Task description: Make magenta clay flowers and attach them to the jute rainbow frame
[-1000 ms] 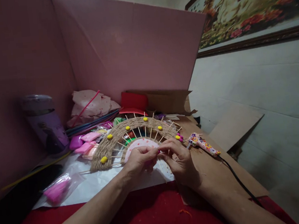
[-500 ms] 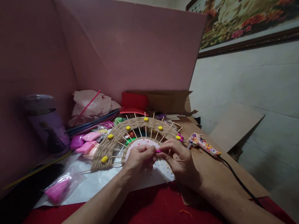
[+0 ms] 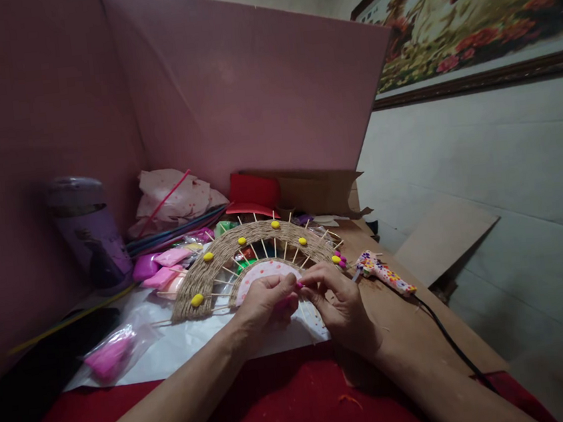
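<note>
My left hand point(image 3: 265, 300) and my right hand point(image 3: 339, 302) meet at the front of a fan-shaped piece. Between their pinched fingertips is a small bit of magenta clay point(image 3: 300, 285), mostly covered by the fingers. More magenta shows dimly under the curled fingers of my left hand. The fan-shaped piece point(image 3: 189, 288) has a twine-woven arch over thin sticks and a spotted pale half-circle point(image 3: 267, 268) at its centre. Yellow clay ovals point(image 3: 208, 256) dot the arch. Magenta dots point(image 3: 341, 259) sit by the yellow one at its right end.
A glue gun point(image 3: 381, 273) with a flowered body lies to the right on cardboard, its black cord trailing forward. Pink clay packets point(image 3: 162, 277) and a purple tumbler point(image 3: 88, 238) are on the left. A bagged pink lump point(image 3: 110, 356) lies nearer. Pink panels point(image 3: 249, 93) stand behind.
The magenta clay is now more covered by my fingertips, which have shifted slightly around it. Magenta now shows under my left fingers. The fan-shaped piece has stayed put.
</note>
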Available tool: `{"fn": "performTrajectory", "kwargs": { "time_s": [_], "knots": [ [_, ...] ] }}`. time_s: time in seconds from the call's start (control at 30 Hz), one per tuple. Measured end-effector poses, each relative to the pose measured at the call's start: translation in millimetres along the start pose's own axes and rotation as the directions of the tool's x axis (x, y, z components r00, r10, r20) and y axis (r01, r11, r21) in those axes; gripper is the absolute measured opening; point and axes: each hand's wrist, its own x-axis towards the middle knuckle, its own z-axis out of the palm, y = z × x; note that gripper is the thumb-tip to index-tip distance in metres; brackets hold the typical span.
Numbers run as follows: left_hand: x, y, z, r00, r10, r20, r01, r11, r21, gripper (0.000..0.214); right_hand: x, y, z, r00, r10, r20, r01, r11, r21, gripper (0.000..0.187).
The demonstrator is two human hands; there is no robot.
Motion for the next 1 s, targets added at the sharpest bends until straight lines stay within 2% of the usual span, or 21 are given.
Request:
{"fn": "performTrajectory", "kwargs": {
  "time_s": [0.2, 1.0],
  "knots": [
    [0.8, 0.8, -0.1, 0.999, 0.049, 0.002, -0.049, 0.999, 0.009, 0.038, -0.1, -0.2, -0.3, 1.0, 0.017, 0.008, -0.017, 1.0, -0.02, 0.004],
    [1.6, -1.2, -2.9, 0.998, 0.057, -0.035, -0.056, 0.998, 0.033, 0.038, -0.6, 3.9, 0.5, 1.0, 0.027, -0.012, -0.027, 0.999, -0.033, 0.005]
  ]
}}
